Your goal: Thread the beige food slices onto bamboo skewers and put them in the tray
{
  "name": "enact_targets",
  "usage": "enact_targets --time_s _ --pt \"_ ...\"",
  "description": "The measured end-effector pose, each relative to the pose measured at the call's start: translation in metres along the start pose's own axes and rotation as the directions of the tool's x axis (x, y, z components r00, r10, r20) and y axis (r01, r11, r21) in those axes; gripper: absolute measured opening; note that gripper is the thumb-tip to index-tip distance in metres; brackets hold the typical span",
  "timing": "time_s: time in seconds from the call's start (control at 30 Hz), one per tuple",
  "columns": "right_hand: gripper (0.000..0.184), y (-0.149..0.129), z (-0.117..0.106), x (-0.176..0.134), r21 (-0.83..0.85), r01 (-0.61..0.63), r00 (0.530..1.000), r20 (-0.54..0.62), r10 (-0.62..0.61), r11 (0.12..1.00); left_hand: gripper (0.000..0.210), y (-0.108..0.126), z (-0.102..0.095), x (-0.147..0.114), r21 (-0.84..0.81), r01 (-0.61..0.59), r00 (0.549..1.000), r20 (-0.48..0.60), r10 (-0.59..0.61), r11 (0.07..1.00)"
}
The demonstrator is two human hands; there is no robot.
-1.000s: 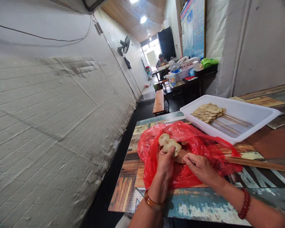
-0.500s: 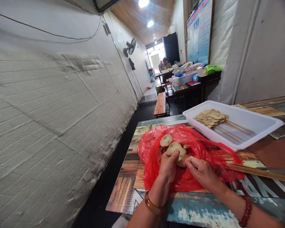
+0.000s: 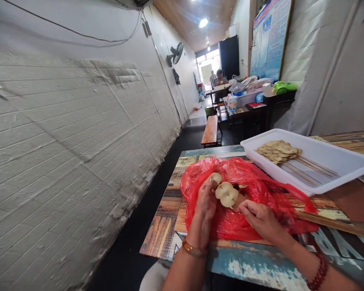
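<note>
Over the red plastic bag (image 3: 197,171), my right hand (image 3: 259,218) is closed at the near end of a skewer, most of it hidden, that carries overlapping pale round slices (image 3: 227,195). My left hand (image 3: 206,202) is to the left of these, its fingertips pinching another pale slice (image 3: 216,177) at the upper left. What food the slices are I cannot tell for sure. The bag lies open beneath both hands, with more pieces partly visible inside.
A white plastic tray (image 3: 356,163) at the right holds several loaded skewers (image 3: 279,150). Bare wooden sticks (image 3: 336,224) lie right of the bag on the patterned table (image 3: 157,234). A bench (image 3: 210,130) stands beyond; people sit farther back. A white wall (image 3: 79,161) runs along the left.
My left hand has moved off the slices on the skewer, up and left to the separate slice. My right hand keeps its grip. The view has shifted slightly.
</note>
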State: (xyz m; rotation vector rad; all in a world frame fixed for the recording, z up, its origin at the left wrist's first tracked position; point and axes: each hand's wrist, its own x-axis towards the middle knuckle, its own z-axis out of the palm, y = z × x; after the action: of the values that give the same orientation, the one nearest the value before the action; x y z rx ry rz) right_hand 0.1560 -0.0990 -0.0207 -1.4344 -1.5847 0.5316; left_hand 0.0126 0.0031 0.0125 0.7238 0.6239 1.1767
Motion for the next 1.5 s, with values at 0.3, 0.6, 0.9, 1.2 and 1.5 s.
enact_targets --time_s 0.3,0.6,0.9,1.2,1.5 --pt "0.034 0.001 0.000 -0.001 -0.047 0.010 0.999 0.045 -0.008 0.999 0.033 -0.008 -0.008 0.006 0.081 0.022 0.997 -0.076 -0.015 0.996" --pt "0.036 0.004 0.001 -0.003 -0.075 0.037 0.999 0.032 -0.035 0.996 0.034 -0.011 -0.004 0.003 0.064 0.060 0.996 -0.069 -0.055 0.996" --pt "0.032 0.001 0.000 0.001 -0.011 0.000 1.000 -0.021 0.000 1.000 0.034 -0.009 0.002 -0.003 0.013 0.096 0.995 0.020 -0.096 0.995" --pt "0.035 0.005 0.003 0.005 -0.022 -0.005 0.999 -0.049 0.004 1.000 0.041 -0.012 0.005 -0.007 0.049 0.184 0.978 0.093 -0.188 0.982" --pt "0.035 0.003 0.004 0.007 -0.016 -0.007 0.997 -0.080 0.006 1.000 0.042 -0.020 0.008 -0.012 0.048 0.234 0.960 0.145 -0.239 0.971"
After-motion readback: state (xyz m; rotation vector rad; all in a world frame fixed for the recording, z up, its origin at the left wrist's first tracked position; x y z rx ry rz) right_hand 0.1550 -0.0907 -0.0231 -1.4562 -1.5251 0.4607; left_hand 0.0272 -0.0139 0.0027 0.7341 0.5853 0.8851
